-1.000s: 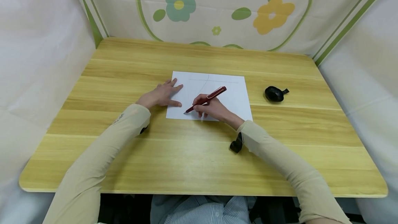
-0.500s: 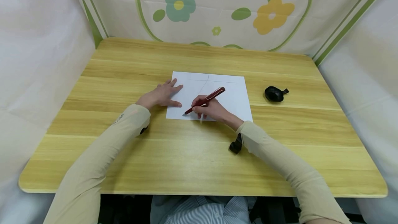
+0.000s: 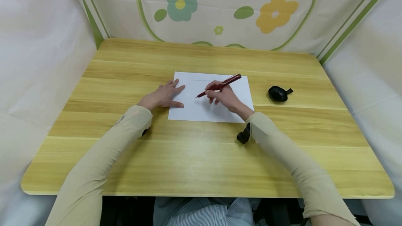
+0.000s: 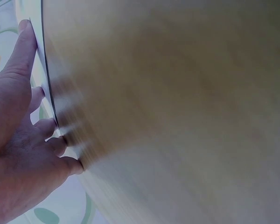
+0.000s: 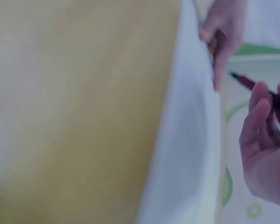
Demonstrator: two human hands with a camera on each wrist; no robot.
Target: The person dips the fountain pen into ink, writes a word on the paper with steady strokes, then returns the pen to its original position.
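Observation:
A white sheet of paper (image 3: 194,112) lies on the table, bearing thin drawn lines near its far edge, partly hidden behind the right hand and pen. My left hand (image 3: 161,96) rests spread over the sheet's left edge; the left wrist view shows that hand (image 4: 18,140) with its fingertips at the paper edge. Over the middle of the sheet, my right hand (image 3: 223,95) pinches a dark red pen (image 3: 231,78), its point toward the left. The right wrist view has the pen (image 5: 245,82) raised off the paper, between the thumb and fingers of the right hand (image 5: 266,158).
To the right of the paper sits a small rounded black object (image 3: 277,94) with a short tab. The wooden table (image 3: 176,163) has rounded front corners. White curtains (image 3: 37,79) stand along its sides, and a flower-printed cloth (image 3: 216,6) hangs behind.
The right hand, with the pen, has moved from near the sheet's lower left edge, away from the body and rightward, and the pen has lifted off the paper. The left hand stays put.

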